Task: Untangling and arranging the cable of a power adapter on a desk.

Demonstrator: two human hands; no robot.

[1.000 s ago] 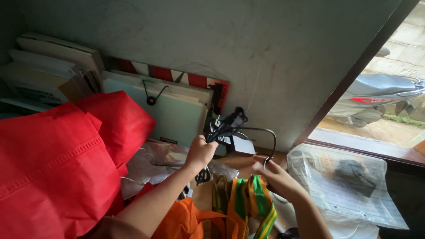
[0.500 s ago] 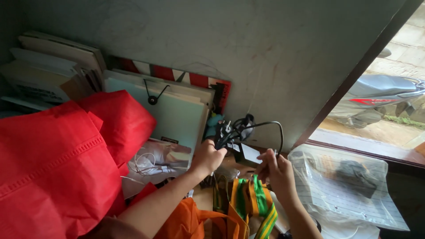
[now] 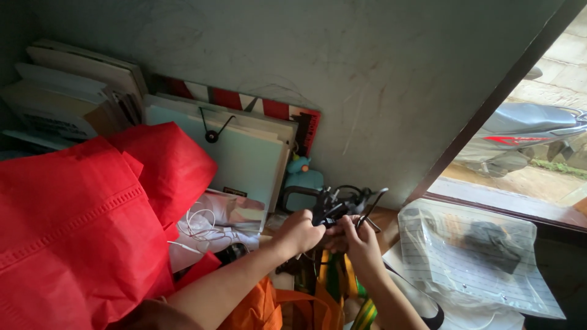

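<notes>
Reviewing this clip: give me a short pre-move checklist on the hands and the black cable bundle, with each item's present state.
1. Left hand grips the black cable bundle: ok.
2. Right hand is on the bundle too: ok.
3. Plug prongs point up, away from the fingers: ok.
4. Cable is fully coiled, no loose end: cannot tell; one loop sticks out on the right.
5. Bundle is free of the white earphone wire: ok, they lie apart.
6. Bundle is free of the green-and-yellow straps below: cannot tell.
</notes>
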